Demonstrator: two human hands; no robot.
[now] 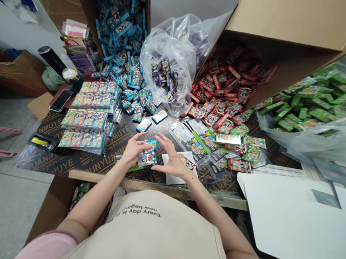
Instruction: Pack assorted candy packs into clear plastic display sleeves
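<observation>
Between my hands is a small blue box (149, 154) with a cartoon picture on its front. My left hand (133, 150) grips its left side, with fingertips over the top part. Around its right side my right hand (172, 159) is held in a C shape, thumb and fingers apart; I cannot tell whether its fingertips touch the box. A clear sleeve with a green edge (135, 167) lies partly hidden below my left hand. Under my right hand are a white sheet (172, 178) and a red box (187, 161). Just beyond lie two loose blue boxes (143, 125).
Stacks of filled packs (84, 128) stand at the left. Behind are heaps of blue boxes (120, 33), purple boxes in a clear bag (165, 75), red boxes (221, 89) and green boxes (319, 101). Printed sleeves (194, 137) lie right of centre; white boards (297, 219) overhang the right edge.
</observation>
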